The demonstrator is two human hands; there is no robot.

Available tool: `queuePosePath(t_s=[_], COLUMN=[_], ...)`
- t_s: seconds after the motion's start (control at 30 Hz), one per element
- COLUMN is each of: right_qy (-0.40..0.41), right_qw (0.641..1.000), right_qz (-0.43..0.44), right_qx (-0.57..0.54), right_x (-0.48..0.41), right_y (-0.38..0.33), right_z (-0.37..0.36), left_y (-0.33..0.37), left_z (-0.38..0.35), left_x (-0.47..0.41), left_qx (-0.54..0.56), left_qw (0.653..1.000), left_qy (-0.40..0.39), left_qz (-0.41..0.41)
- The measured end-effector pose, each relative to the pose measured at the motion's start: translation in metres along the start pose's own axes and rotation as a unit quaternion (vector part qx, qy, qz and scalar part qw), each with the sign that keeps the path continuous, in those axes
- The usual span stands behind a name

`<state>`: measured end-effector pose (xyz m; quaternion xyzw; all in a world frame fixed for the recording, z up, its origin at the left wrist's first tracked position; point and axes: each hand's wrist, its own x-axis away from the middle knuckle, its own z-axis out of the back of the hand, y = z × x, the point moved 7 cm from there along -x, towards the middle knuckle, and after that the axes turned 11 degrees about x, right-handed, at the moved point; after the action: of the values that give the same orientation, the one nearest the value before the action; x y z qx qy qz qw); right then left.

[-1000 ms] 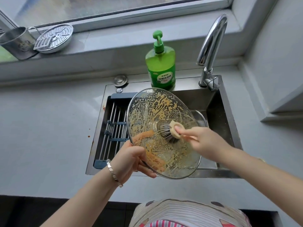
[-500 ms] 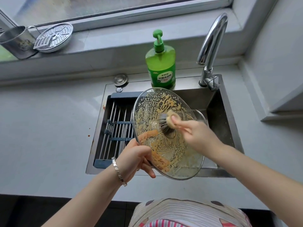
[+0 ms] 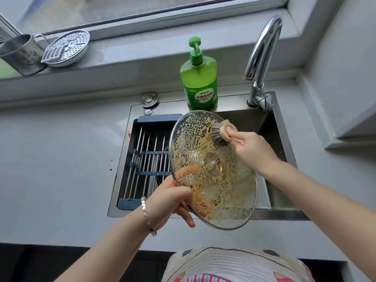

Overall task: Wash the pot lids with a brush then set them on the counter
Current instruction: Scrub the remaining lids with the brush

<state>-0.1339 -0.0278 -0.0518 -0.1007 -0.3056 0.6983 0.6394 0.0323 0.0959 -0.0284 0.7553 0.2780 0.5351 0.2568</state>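
Home kitchen, steel sink [image 3: 282,127], faucet [image 3: 262,55], dish soap [image 3: 200,78] (window behind)

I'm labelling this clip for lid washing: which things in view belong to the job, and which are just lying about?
In the job:
glass lid, smeared, held by the left hand
brush, in the right hand
sink
counter

Lying about:
soap bottle
faucet
rack
steamer plate
metal cup

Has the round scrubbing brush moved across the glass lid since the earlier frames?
Yes. The round scrubbing brush went from the lid's centre up to its far rim, toward the green soap bottle.
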Motion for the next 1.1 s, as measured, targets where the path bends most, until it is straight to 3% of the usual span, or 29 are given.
queuePosePath(t_s=[0.13, 0.23, 0.3, 0.4, 0.5, 0.57, 0.63, 0.73, 0.8, 0.87, 1.1], right_qy=[0.025, 0.041, 0.040, -0.023, -0.015, -0.009, -0.077, -0.177, -0.198, -0.167, -0.023], right_qw=[0.985, 0.984, 0.995, 0.996, 0.979, 0.939, 0.878, 0.823, 0.832, 0.846, 0.888], right_qz=[0.150, 0.148, 0.070, -0.084, -0.188, -0.278, -0.341, -0.321, -0.300, -0.300, -0.302], right_qx=[-0.080, -0.092, -0.055, -0.005, -0.077, -0.201, -0.327, -0.434, -0.422, -0.407, -0.345], right_x=[0.020, 0.009, -0.006, -0.017, -0.007, 0.005, 0.014, 0.018, 0.017, 0.013, 0.005], right_y=[-0.062, -0.056, -0.021, 0.051, 0.107, 0.133, 0.141, 0.124, 0.118, 0.125, 0.156], right_z=[0.001, 0.004, -0.003, -0.018, -0.028, -0.036, -0.051, -0.062, -0.062, -0.059, -0.034], left_y=[-0.002, -0.002, -0.001, -0.003, -0.001, -0.001, -0.006, -0.015, -0.020, -0.027, -0.071], left_z=[-0.004, -0.001, 0.002, 0.013, 0.029, 0.039, 0.044, 0.041, 0.041, 0.047, 0.074], left_x=[-0.005, -0.005, -0.005, -0.011, -0.017, -0.021, -0.023, -0.032, -0.043, -0.059, -0.115], left_qx=[-0.005, 0.007, 0.015, 0.011, 0.011, 0.053, 0.111, 0.144, 0.134, 0.127, 0.088], left_qw=[0.999, 0.999, 0.999, 0.999, 0.998, 0.997, 0.992, 0.988, 0.988, 0.985, 0.955], left_qy=[-0.023, -0.036, -0.035, 0.007, 0.049, 0.049, 0.043, 0.018, 0.018, 0.041, 0.222], left_qz=[0.027, 0.036, 0.032, 0.029, 0.027, 0.026, 0.036, 0.059, 0.079, 0.111, 0.177])
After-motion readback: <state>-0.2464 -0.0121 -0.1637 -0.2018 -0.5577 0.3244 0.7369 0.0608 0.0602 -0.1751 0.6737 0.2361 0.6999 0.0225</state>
